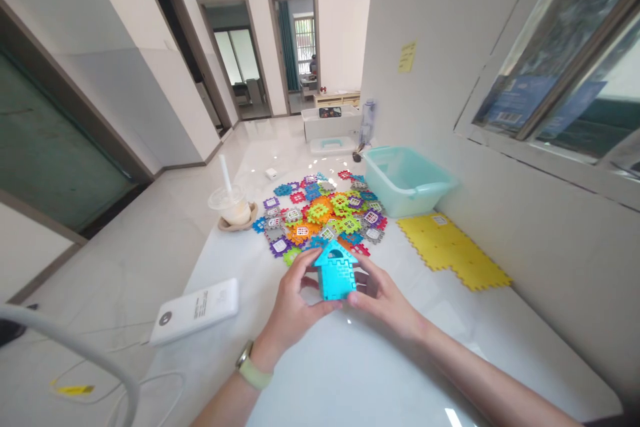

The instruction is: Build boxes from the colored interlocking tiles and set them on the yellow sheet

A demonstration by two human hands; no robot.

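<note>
A small turquoise toy house [338,279], built of interlocking plastic panels, is held upright above the near part of the white table [320,373]. It has a pointed gable with an arched opening and a brick pattern on its front. My left hand [295,303] grips its left side, thumb along the bottom edge. My right hand [387,297] closes on the right side, thumb at the lower right corner. Just beyond the house lies a heap of colourful interlocking plastic panels [319,213], several with window shapes. The house's back is hidden.
Right of the heap stand a turquoise plastic tub [415,193] and a yellow interlocking mat [450,247]. On the left are a lidded drink cup with a straw [233,207] and a white power bank [196,310]. A white box [330,125] stands at the far end.
</note>
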